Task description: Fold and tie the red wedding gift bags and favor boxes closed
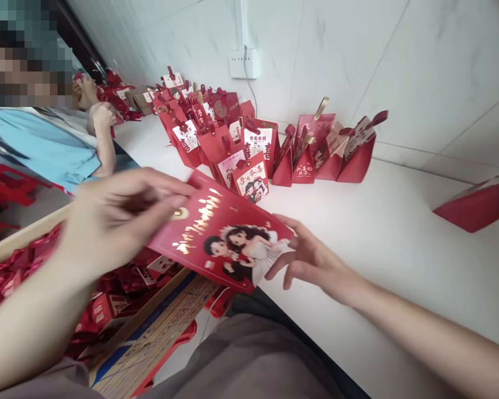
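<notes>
A red wedding favour box [216, 244], printed with a cartoon bride and groom and gold lettering, is tilted in the air before me. My left hand [125, 216] pinches its upper left end between thumb and fingers, beside a gold eyelet. At the box's lower right end is my right hand [311, 257], its fingers apart and curved around the edge; whether they press on it I cannot tell. Behind the box, a small favour box with a white couple print [253, 180] stands on the white table [349, 221].
Many red ribboned favour boxes [216, 119] crowd the table by the wall. Another red box [478, 202] lies at far right. At lower left, a cardboard carton [149, 338] holds more red boxes. A person in a blue shirt [45, 144] sits at left. A socket [243, 64] has a cable.
</notes>
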Tool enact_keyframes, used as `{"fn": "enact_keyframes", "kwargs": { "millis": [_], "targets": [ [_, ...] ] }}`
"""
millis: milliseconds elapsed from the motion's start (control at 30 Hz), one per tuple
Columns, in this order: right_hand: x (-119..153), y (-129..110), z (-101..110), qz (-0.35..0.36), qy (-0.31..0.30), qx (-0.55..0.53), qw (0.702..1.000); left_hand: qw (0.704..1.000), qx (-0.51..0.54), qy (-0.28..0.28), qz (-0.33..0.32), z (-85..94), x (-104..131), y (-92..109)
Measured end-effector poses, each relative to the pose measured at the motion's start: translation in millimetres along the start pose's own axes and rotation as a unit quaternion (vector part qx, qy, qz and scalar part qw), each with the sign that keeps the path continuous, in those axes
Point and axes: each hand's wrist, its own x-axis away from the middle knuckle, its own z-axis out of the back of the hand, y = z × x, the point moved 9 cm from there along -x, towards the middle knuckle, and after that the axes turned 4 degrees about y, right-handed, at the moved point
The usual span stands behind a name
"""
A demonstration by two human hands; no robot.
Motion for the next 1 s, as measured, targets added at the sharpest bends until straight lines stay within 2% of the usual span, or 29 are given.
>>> {"fn": "enact_keyframes", "kwargs": {
  "millis": [67, 133, 200, 267, 333, 433, 600, 733, 867, 1000],
  "targets": [
    [-10.4, 20.6, -1.3, -0.025, 0.026, -0.057, 0.998, 0.999, 0.013, -0.027, -0.035, -43.0, -15.2, 12.4],
    [-16.5, 41.4, 14.4, -0.046, 0.079, -0.113, 0.989, 0.997, 0.049, -0.053, -0.028, -72.3, -26.7, 9.0],
    [-20.0, 54.6, 29.4, -0.053, 0.095, -0.142, 0.984, 0.994, 0.074, -0.08, -0.017, -92.5, -37.4, -0.1],
    [-22.7, 59.1, 38.8, -0.049, 0.082, -0.153, 0.984, 0.992, 0.081, -0.093, -0.015, -106.3, -49.1, -8.5],
    [-25.2, 58.9, 46.0, -0.039, 0.077, -0.161, 0.983, 0.994, 0.077, -0.078, -0.013, -114.6, -61.2, -15.6],
    [-28.6, 57.6, 59.1, -0.02, 0.118, -0.185, 0.975, 0.997, 0.058, -0.052, -0.006, -124.1, -72.6, -24.3],
    [-30.2, 62.7, 69.2, -0.014, 0.168, -0.225, 0.96, 0.993, 0.091, -0.073, 0.006, -141.3, -67.1, -35.0],
    [-28.9, 65.5, 67.4, -0.022, 0.17, -0.245, 0.954, 0.989, 0.129, -0.067, 0.012, -145.4, -62.6, -42.0],
    [-29.0, 64.0, 66.8, -0.023, 0.162, -0.25, 0.954, 0.98, 0.169, -0.086, 0.056, -148.1, -66.1, -56.6],
    [-28.5, 65.7, 71.1, -0.02, 0.185, -0.255, 0.949, 0.979, 0.176, -0.076, 0.069, -146.8, -62.1, -66.8]
  ]
}}
